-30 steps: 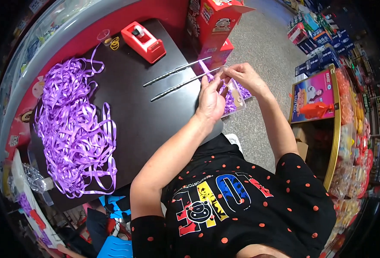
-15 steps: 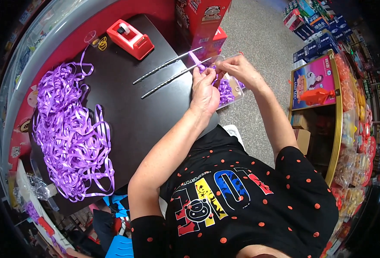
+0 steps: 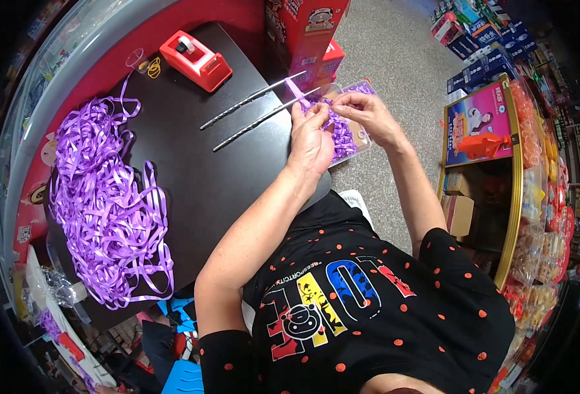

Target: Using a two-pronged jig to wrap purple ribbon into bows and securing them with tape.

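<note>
Two long metal drill bits [image 3: 245,102] lie side by side on the dark table, their smooth ends jutting past its right edge. A purple ribbon [image 3: 294,89] is looped across both smooth ends. Just below the loop is my left hand [image 3: 312,139], with thumb and fingers pinched together on the ribbon. Close on its right, my right hand [image 3: 369,117] has thumb and fingertips closed in a pinch; what sits between them is too small to make out. Under both hands stands a clear plastic box [image 3: 367,142] holding many small purple ribbon pieces, partly hidden by my fingers.
A big tangled heap of purple ribbon [image 3: 109,203] covers the left of the table [image 3: 191,190]. At the far side are a red tape dispenser [image 3: 197,60] and yellow rubber bands [image 3: 153,67]. Red cartons [image 3: 306,39] stand beyond the table; a gold-framed cabinet [image 3: 514,190] is at right.
My right hand has shifted slightly down and nearer, uncovering more of the purple pieces behind it. My left hand has stayed at the drill bits' ends.
</note>
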{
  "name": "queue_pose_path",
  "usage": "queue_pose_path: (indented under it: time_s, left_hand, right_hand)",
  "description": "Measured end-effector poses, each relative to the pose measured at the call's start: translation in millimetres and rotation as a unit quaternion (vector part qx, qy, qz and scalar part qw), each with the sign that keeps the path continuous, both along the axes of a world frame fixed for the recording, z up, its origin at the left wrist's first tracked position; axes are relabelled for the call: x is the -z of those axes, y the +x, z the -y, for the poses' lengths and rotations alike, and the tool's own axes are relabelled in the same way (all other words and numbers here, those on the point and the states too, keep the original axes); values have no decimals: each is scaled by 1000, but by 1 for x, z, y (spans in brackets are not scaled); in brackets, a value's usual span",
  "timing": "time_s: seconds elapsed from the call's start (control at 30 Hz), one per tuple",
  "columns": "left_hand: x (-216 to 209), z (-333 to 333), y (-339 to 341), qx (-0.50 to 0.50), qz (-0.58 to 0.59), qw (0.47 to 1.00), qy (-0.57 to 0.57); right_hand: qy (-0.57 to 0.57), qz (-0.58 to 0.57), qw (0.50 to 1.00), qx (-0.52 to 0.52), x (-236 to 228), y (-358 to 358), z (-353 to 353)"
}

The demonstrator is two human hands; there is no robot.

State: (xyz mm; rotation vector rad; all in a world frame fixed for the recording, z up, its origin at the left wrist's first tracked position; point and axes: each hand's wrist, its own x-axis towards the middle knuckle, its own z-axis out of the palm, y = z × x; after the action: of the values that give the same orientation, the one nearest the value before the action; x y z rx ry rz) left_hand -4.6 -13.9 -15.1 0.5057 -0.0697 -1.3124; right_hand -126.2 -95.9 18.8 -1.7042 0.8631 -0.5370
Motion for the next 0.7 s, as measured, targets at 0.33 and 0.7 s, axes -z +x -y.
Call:
queue_pose_path:
  time_s: [0.33,0.7]
  left_hand:
    - [-8,-4,3,71,-76,995,1]
    - [-7,-4,1,50,-53,997,-5]
  right_hand:
    - [-107,-114,983,-92,-66,36,41]
    - [-129,-303,905,-270,-47,96,68]
